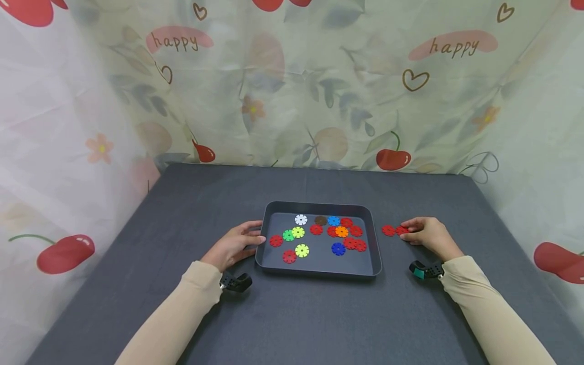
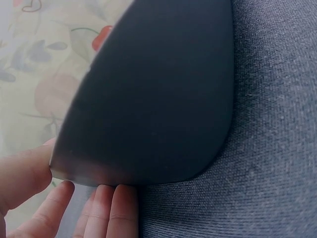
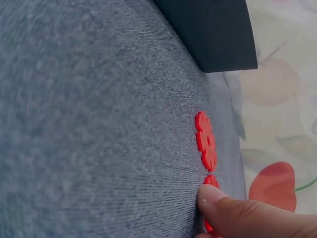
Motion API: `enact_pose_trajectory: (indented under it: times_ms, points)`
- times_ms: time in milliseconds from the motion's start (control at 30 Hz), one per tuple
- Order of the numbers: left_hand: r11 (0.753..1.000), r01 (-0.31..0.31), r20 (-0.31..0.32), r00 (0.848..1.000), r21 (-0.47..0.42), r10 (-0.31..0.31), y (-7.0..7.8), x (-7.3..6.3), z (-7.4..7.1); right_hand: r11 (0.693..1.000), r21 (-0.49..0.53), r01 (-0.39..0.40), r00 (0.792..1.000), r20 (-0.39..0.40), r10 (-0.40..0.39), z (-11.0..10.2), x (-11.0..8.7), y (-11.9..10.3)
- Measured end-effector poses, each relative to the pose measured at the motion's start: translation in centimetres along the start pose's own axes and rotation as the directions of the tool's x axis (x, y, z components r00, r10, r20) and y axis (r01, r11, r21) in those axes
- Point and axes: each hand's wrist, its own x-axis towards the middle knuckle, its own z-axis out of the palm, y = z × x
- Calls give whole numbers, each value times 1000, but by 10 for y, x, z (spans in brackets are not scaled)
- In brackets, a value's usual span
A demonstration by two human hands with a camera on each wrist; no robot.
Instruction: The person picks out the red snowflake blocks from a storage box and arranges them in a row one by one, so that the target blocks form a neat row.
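Observation:
A dark grey rectangular tray (image 1: 315, 267) sits mid-table, holding several notched, flower-like plastic discs. At its left wall, my left hand (image 1: 233, 247) grips the side, thumb over the rim and fingers against the outside; the left wrist view shows those fingers (image 2: 124, 210) along the wall. Right of the tray, my right hand (image 1: 431, 236) pinches a red notched disc (image 1: 401, 230) at the tabletop, partly hidden by thumb and fingers. Just left of it lies another red disc (image 1: 388, 230), flat on the cloth and lined up beside it in the right wrist view.
Inside the tray, red discs (image 1: 316, 229) mix with a white disc (image 1: 300, 219), a brown disc (image 1: 321, 220), a green disc (image 1: 288, 235), an orange disc (image 1: 341, 231), and yellow and blue ones. Grey cloth (image 1: 319, 319) covers the table; a printed curtain (image 1: 301, 101) encloses it behind and sideways.

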Motion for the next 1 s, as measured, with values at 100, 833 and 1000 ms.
enact_pose_trajectory:
  times_ms: [100,833,1000]
  points:
    - [1000,1,0,1000,2,-1,0,0,-1,1000,1,2,1000,-1,-2,0,0,0]
    - [1000,17,-15,1000,21,-16,1,0,2,1000,0,7,1000,11,-7,-2,-2,1]
    - [999,21,-20,1000,24,-21,2,0,1,1000,7,7,1000,13,-7,-1,-2,0]
